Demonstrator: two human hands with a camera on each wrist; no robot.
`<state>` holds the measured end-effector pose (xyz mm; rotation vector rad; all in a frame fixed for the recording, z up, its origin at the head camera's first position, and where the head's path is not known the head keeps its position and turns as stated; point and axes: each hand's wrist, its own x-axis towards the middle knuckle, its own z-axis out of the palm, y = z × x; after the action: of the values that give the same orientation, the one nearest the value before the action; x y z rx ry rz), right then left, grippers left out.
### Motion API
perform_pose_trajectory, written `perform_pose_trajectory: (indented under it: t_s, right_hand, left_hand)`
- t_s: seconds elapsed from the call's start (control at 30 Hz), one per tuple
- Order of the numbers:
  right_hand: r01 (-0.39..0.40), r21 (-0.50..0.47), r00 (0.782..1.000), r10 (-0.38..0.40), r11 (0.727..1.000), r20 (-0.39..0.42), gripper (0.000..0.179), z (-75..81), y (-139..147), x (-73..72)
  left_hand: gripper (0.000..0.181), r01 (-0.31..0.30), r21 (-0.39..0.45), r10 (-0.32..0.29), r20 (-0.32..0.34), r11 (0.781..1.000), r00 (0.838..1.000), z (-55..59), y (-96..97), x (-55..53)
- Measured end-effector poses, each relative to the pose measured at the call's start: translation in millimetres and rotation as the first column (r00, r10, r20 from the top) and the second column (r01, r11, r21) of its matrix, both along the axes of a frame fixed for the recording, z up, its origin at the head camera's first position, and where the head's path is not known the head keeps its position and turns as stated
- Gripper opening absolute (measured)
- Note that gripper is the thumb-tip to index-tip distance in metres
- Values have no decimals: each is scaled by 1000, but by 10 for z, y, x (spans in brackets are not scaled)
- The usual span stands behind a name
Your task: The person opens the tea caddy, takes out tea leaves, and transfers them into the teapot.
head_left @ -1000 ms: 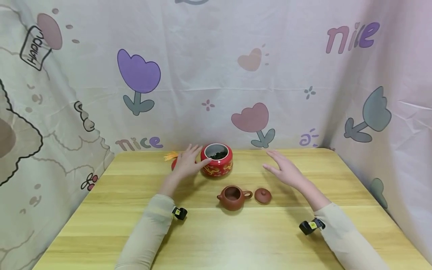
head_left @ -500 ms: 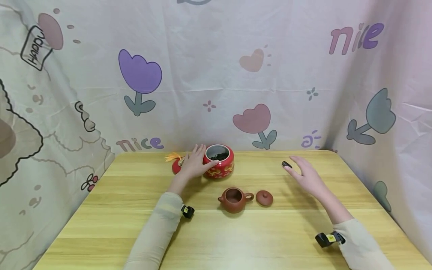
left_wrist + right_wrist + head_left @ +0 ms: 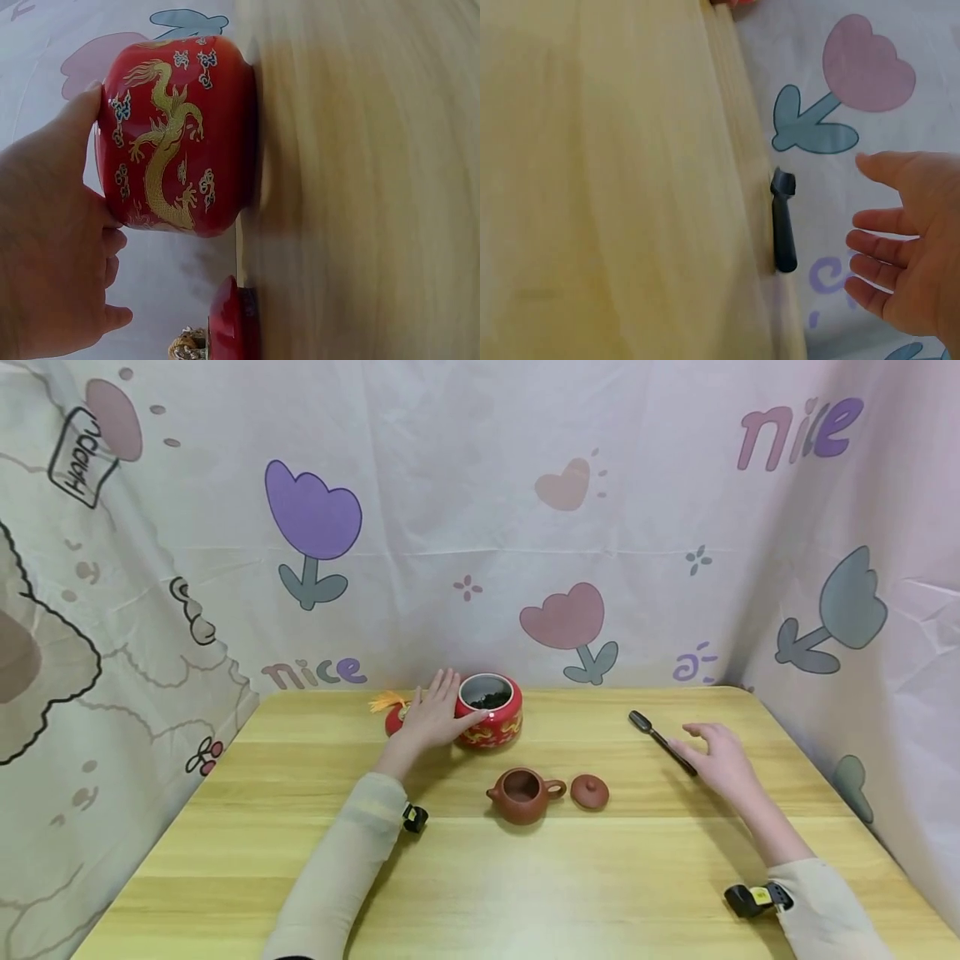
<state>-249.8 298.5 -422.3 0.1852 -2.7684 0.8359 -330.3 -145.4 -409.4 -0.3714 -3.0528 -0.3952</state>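
My left hand [image 3: 427, 722] rests against the left side of a red tea jar [image 3: 501, 731] with gold dragons. Its thumb lies along the front rim and its fingers are extended. The jar stands upright and uncovered, dark tea leaves inside. In the left wrist view the thumb tip is right at the rim of the jar [image 3: 180, 142]. My right hand [image 3: 723, 764], fingers loosely bent and apart, hovers just right of a long black tea scoop [image 3: 660, 741]. The right wrist view shows a gap between the fingers and the scoop [image 3: 783, 225].
Left of the jar lies its red lid [image 3: 394, 720] with an orange tassel. A small brown clay teapot [image 3: 522, 810], uncovered, stands mid-table, and its lid [image 3: 590, 792] lies by the handle. Printed cloth [image 3: 420, 527] hangs behind the wooden table [image 3: 525, 893].
My left hand has moved right onto the jar. My right hand has moved right and toward me, and the black scoop now shows in full beside it.
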Motion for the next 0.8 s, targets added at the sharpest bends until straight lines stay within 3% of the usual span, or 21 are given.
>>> perform_pose_trajectory:
  t_s: [0.27,0.8]
  right_hand:
    - [23,71,997,-28,997,67,46,-56,90,-29]
    - [19,87,979,-37,996,201,28,-153,221,-44]
  left_hand:
    - [108,1,17,-1,11,1000,1000,1,8,10]
    - [106,-11,51,10,22,999,1000,22,14,30]
